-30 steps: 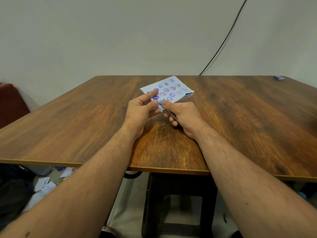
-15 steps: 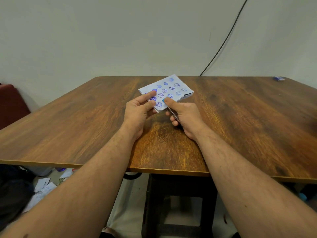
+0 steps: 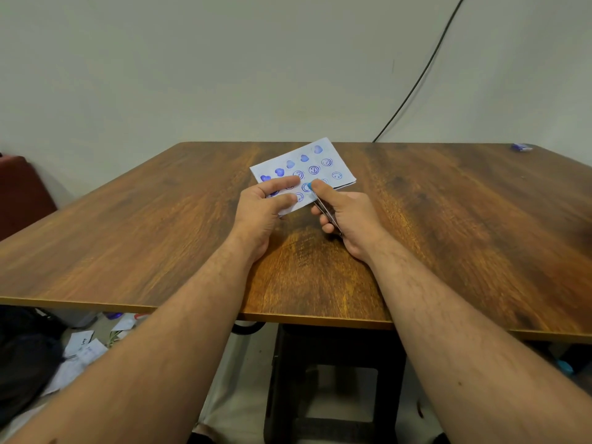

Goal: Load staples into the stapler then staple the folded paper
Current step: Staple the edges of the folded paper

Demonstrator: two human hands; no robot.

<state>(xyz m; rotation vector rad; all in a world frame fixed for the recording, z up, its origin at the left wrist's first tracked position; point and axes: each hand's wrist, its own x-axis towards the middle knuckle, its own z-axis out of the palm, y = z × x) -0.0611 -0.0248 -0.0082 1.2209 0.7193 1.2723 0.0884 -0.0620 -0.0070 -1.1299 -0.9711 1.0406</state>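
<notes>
I can read no words, numbers or brand names anywhere. The folded paper [image 3: 315, 168] carries only stamped blue hearts and smiley faces; floor papers [image 3: 80, 350] show marks too small to read.
</notes>
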